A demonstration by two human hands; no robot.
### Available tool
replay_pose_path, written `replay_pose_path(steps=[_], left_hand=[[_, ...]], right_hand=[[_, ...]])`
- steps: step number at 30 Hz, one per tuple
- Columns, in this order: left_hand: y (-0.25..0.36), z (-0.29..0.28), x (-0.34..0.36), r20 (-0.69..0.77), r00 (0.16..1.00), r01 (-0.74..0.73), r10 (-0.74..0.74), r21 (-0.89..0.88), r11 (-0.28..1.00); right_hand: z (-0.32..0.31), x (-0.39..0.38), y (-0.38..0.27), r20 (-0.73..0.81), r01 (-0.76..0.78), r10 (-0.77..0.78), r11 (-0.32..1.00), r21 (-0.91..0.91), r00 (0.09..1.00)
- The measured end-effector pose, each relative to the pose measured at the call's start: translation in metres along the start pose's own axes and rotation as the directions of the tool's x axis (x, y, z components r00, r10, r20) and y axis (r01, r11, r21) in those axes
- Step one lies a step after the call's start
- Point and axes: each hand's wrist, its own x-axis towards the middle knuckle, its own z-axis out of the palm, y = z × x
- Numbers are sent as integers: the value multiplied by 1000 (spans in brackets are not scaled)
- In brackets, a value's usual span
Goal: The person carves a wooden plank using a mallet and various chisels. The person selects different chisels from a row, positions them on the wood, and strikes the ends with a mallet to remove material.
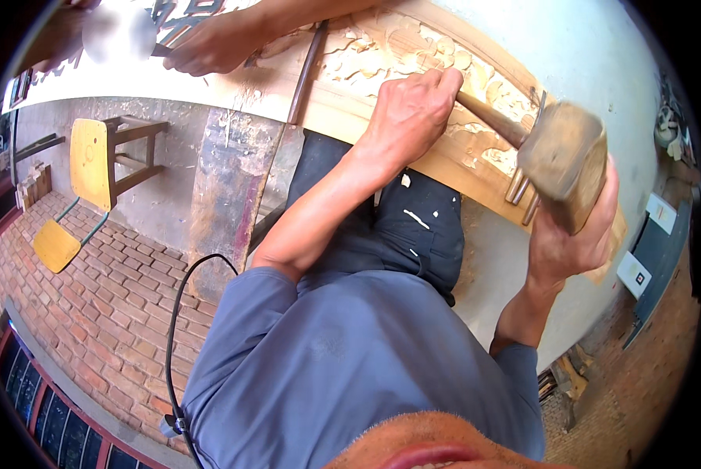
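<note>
My left hand (417,109) is closed around a chisel, whose brown wooden handle (491,119) sticks out to the right. My fist hides its blade. The handle's end reaches the head of a wooden mallet (557,152), slightly blurred; whether they touch I cannot tell. Below the mallet head my right hand (577,238) is wrapped around the mallet, its grip mostly hidden. Under my left hand lies a pale wooden panel (350,113) with carved relief (397,55) on top.
Several rod-like tools (517,187) lie on the panel's right end, and a dark rod (309,70) crosses it on the left. Another person's hand (218,43) works at upper left beside a pale blurred shape (118,35). A yellow chair (91,164) stands on the brick floor (124,289).
</note>
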Motion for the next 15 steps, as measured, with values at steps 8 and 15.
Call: replay_pose_path(steps=[8, 15], left_hand=[[16, -10, 29, 73, 988, -65, 137, -605, 794], [23, 15, 20, -253, 950, -300, 182, -591, 749]], right_hand=[[14, -65, 0, 33, -229, 227, 960, 163, 973], [11, -98, 7, 41, -641, 670, 689, 338, 742]])
